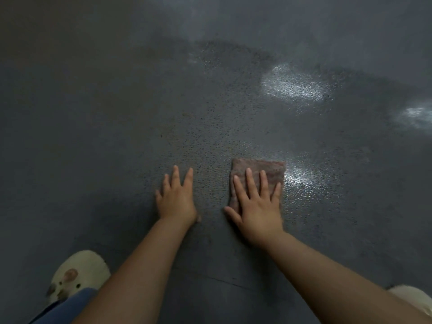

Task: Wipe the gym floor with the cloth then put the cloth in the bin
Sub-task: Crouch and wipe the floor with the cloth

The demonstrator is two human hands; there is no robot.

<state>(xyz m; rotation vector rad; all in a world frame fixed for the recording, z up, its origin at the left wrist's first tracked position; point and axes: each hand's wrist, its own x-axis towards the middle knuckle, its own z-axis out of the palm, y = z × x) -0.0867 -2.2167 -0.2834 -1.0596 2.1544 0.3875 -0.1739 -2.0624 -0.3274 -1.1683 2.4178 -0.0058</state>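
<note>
Right hand [257, 206] flat on the cloth [268, 169], fingers straight and spread, palm pressing it to the floor, no curl round it. Cloth is a folded brownish-pink square, right of frame centre; its far edge and right corner show past the fingertips, near part hidden under the hand. Left hand [176, 199] just left of it, apart from the cloth, also flat with fingers splayed, resting on the bare floor [117, 113]. Floor is dark grey and speckled, with bright glare patches [292, 85] upper right and one touching the cloth's right edge. Lower left: cream slipper [79, 274] and blue trouser leg [65, 307]. Another pale slipper [409, 298] at lower right edge, partly hidden by the right forearm.
</note>
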